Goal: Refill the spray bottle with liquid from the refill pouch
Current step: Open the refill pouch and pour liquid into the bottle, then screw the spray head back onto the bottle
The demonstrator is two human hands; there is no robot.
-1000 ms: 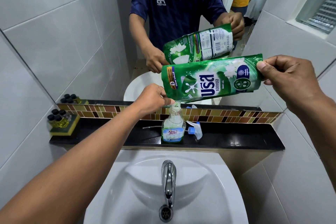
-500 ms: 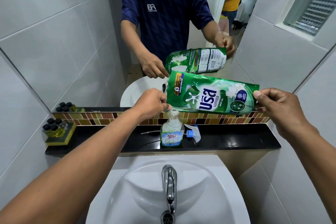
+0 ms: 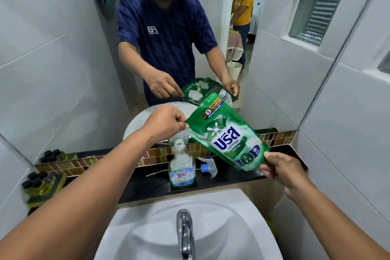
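Note:
I hold a green refill pouch (image 3: 226, 133) in the air between both hands, tilted with its top end up and to the left. My left hand (image 3: 165, 121) pinches a top corner of the pouch, just above the bottle's mouth. My right hand (image 3: 281, 168) grips the pouch's bottom edge, lower right. The clear spray bottle (image 3: 182, 168) stands uncapped on the black ledge (image 3: 232, 179), with green liquid low inside. Its spray head (image 3: 207, 167) with tube lies on the ledge beside it.
A white sink (image 3: 242, 228) with a chrome tap (image 3: 184, 232) is below the ledge. Small dark-capped bottles on a yellow sponge (image 3: 40, 186) sit at the ledge's left end. A mirror (image 3: 73, 69) behind shows my reflection and another person in a doorway.
The pouch has swung from lying level to tilted, its bottom end dropping with my right hand. My left hand stayed at the top corner over the bottle. The camera's view has shifted upward.

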